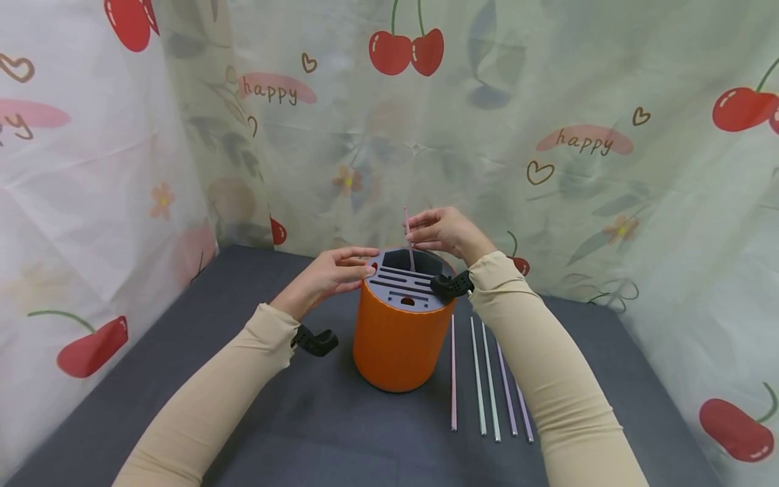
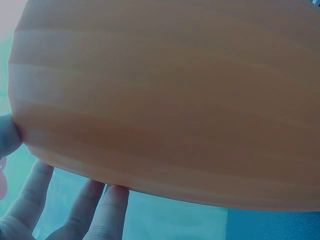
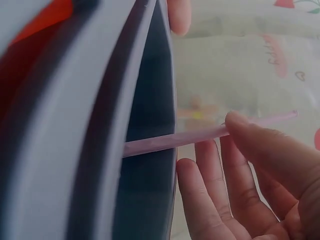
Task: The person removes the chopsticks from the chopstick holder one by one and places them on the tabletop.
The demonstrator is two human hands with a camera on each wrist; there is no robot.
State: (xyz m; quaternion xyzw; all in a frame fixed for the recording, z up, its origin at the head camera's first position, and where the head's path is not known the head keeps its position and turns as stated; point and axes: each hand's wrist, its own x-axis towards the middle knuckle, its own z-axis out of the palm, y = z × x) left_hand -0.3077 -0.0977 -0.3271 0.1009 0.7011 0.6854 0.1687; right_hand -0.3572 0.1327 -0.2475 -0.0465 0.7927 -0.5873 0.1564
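Note:
A round orange holder [image 1: 398, 345] with a slotted grey top [image 1: 398, 297] stands on the dark table in the head view. My left hand [image 1: 331, 274] rests at its left rim; in the left wrist view, straight fingers [image 2: 112, 212] touch its side wall, with the thumb near the rim. My right hand [image 1: 447, 231] pinches a thin pink chopstick [image 1: 409, 233] above the back compartment [image 1: 395, 260]. Its lower part goes into that compartment, and the tip inside is hidden. In the right wrist view the thumb presses the pink chopstick [image 3: 175, 140] against the fingers.
Right of the holder, several chopsticks lie side by side on the table [image 1: 292, 433]: a pink one [image 1: 453, 379], pale green ones [image 1: 491, 389] and purple ones [image 1: 507, 392], some partly behind the right forearm. A cherry-patterned curtain [image 1: 341, 135] encloses the table's back and sides.

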